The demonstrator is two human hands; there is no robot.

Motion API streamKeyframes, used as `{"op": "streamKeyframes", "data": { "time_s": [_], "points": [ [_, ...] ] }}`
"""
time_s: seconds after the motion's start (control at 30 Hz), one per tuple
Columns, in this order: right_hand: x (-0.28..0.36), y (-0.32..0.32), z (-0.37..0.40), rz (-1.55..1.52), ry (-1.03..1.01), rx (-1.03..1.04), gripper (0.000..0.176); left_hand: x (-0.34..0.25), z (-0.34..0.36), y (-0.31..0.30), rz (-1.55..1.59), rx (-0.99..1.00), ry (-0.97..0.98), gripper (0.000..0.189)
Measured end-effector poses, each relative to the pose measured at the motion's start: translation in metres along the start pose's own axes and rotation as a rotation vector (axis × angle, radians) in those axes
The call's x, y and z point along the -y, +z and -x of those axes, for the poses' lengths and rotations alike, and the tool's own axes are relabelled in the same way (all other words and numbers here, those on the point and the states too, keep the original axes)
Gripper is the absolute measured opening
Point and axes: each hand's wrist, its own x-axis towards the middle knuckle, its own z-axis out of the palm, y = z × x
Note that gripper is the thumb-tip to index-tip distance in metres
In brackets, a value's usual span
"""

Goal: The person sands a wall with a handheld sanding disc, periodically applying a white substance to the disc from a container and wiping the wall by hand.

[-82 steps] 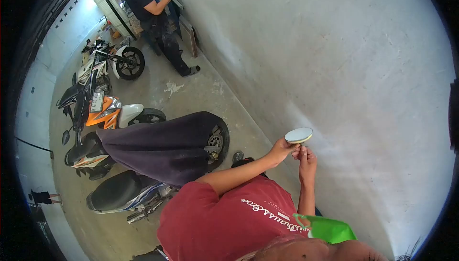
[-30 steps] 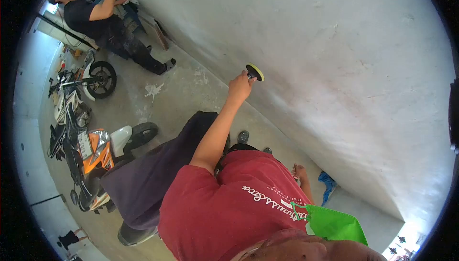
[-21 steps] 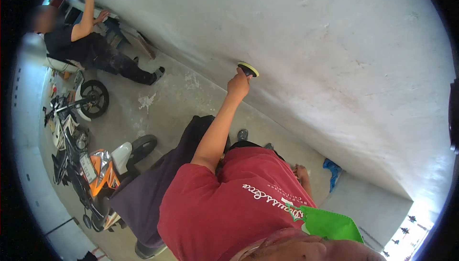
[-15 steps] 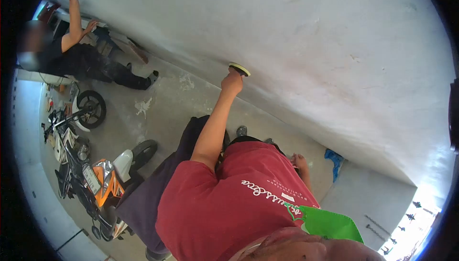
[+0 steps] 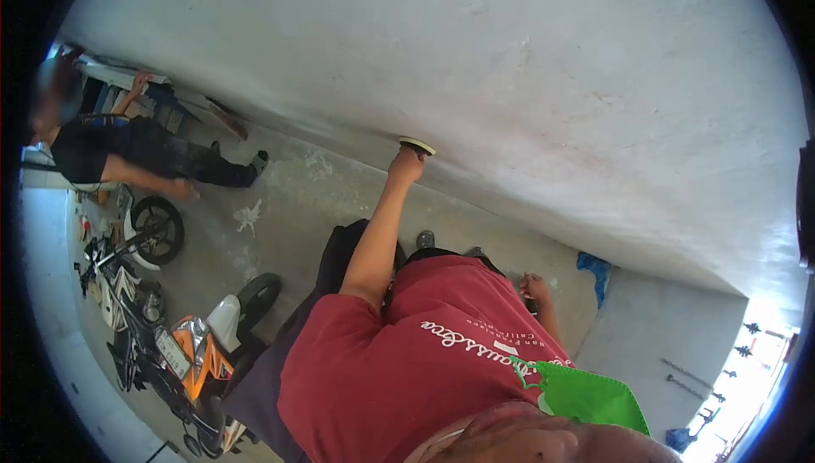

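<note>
My left hand is raised at arm's length and grips the dark handle of a round sanding pad with a yellow-green rim. The pad's flat face presses against the grey plastered wall, low down near the floor line. My right hand hangs by my side next to my red shirt, fingers loosely curled; it is too small to tell whether it holds anything.
Another person in dark clothes leans at the wall far left. An orange motorcycle, another motorcycle and one under a dark cover stand on the concrete floor. A blue cloth lies by the wall base.
Both hands held the pad in front of me earlier. My left hand then carried it out to the wall and keeps it pressed there; my right hand dropped to my side.
</note>
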Motion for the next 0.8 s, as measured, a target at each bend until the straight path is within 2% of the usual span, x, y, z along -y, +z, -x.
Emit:
{"op": "streamKeyframes", "data": {
  "time_s": [0.07,0.17,0.2,0.27,0.3,0.37,0.4,0.43,0.47,0.5,0.53,0.57,0.63,0.7,0.77,0.8],
  "points": [
    [-0.007,-0.002,-0.003,0.009,-0.006,-0.008,0.034,-0.051,0.036,-0.057,0.124,0.064,-0.158,0.055],
    [-0.012,-0.004,-0.004,0.017,-0.028,-0.018,0.035,-0.035,0.019,-0.04,0.077,0.052,-0.093,0.055],
    [-0.014,-0.001,-0.003,0.009,-0.042,-0.023,0.035,-0.01,0.006,-0.019,0.136,-0.03,0.08,0.053],
    [-0.027,-0.001,-0.013,0.219,-0.081,-0.009,0.04,-0.009,0.005,-0.03,0.078,0.094,0.113,0.046],
    [-0.028,0.001,-0.012,0.276,-0.104,-0.02,0.04,-0.007,0.007,-0.027,0.019,0.026,0.154,0.042],
    [-0.02,0.006,-0.011,0.426,-0.12,-0.031,0.039,0.027,-0.015,0.004,-0.02,0.05,0.181,0.043],
    [-0.012,0.006,-0.005,0.524,-0.108,-0.027,0.038,0.056,-0.037,0.03,-0.187,0.012,0.357,0.043],
    [-0.002,0.005,-0.01,0.49,-0.072,-0.036,0.036,0.05,-0.037,0.03,0.014,0.046,0.134,0.044],
    [-0.002,0.007,-0.01,0.459,-0.04,-0.036,0.035,0.072,-0.056,0.048,0.144,0.026,0.138,0.048],
    [-0.036,0.011,-0.042,0.642,-0.401,-0.169,0.035,0.08,-0.064,0.055,-0.143,-0.032,0.284,0.051],
    [-0.071,0.011,-0.072,0.849,-0.753,-0.312,0.035,0.062,-0.052,0.043,0.084,0.03,0.192,0.051],
    [-0.066,0.009,-0.035,0.82,-0.722,-0.358,0.035,0.043,-0.031,0.031,0.305,0.101,0.077,0.052],
    [-0.008,0.002,0.02,0.17,-0.24,-0.291,0.036,0.01,-0.004,0.04,0.353,0.071,0.035,0.046],
    [0.002,0.004,0.052,0.028,-0.242,-0.298,0.038,-0.012,0.014,0.062,0.357,0.223,0.202,0.039],
    [0.0,0.005,0.072,-0.115,-0.245,-0.31,0.039,-0.047,0.04,0.09,0.483,0.548,-0.241,0.036],
    [-0.001,0.007,0.08,-0.032,-0.243,-0.284,0.04,-0.066,0.037,0.092,0.458,0.571,-0.208,0.036]
  ]
}}
